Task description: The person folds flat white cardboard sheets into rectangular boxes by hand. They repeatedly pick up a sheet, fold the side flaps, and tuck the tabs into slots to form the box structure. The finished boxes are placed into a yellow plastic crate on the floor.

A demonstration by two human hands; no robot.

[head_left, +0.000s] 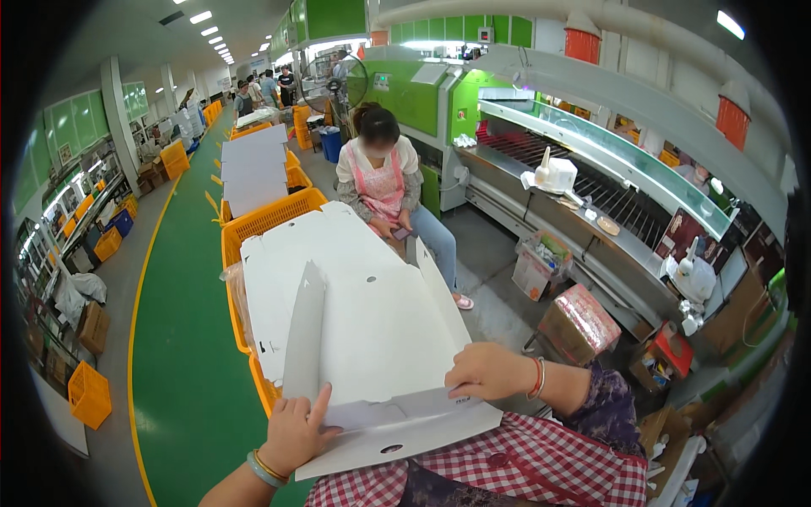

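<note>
A large white cardboard box blank lies before me, with flaps standing up along its left and right sides. Its near part is bent along a crease and has a small oval hole. My right hand is closed, pinching the folded near flap at its right end. At the other end of that fold, my left hand touches the cardboard; its index finger points up and its thumb is stretched out, apart from it. The undersides of both hands' grips are partly hidden.
Under the blank stand orange plastic crates. A seated person in a pink apron is just beyond it. On the right are a conveyor machine and a taped carton. A green walkway runs along the left.
</note>
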